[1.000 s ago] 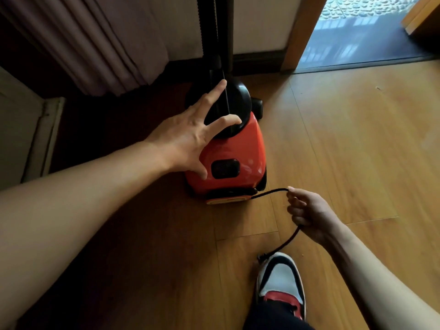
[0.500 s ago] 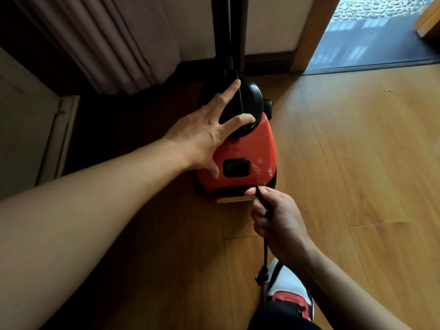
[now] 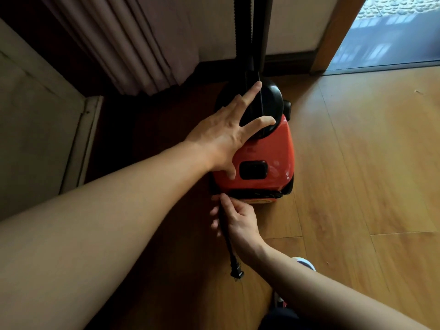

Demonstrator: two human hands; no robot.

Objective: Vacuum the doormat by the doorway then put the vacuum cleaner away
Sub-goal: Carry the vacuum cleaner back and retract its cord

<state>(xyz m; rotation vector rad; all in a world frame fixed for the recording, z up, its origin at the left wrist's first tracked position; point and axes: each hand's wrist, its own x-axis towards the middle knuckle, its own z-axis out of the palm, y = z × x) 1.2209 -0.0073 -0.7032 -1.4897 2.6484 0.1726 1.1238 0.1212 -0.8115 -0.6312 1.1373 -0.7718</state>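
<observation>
The vacuum cleaner (image 3: 266, 151) sits on the wooden floor (image 3: 369, 163) close to the wall, between the hanging curtain (image 3: 133, 44) on one side and the doorway (image 3: 390, 36) on the other. Its red body lies lengthways, with the long axis running from the person toward the wall. The low rear end faces the person and the black domed end points at the skirting. From that far end a dark hose and tube (image 3: 250, 32) rise upright against the wall. The left hand (image 3: 226, 136) rests on top of the machine with its fingers spread wide. Two fingers lie across the black dome and the thumb presses the red shell just beside a black rectangular button (image 3: 252, 169). The right hand (image 3: 238, 220) is right at the rear of the vacuum cleaner, with thumb and fingers pinching the black power cord (image 3: 230, 251). The cord leads back from the hand toward the person in a nearly straight line and ends in the plug (image 3: 237, 273), which looks to be on or just over the floor. The toe of a white shoe (image 3: 307, 263) shows behind the right forearm. A pale panelled surface (image 3: 35, 120) stands at the left edge of the room.
</observation>
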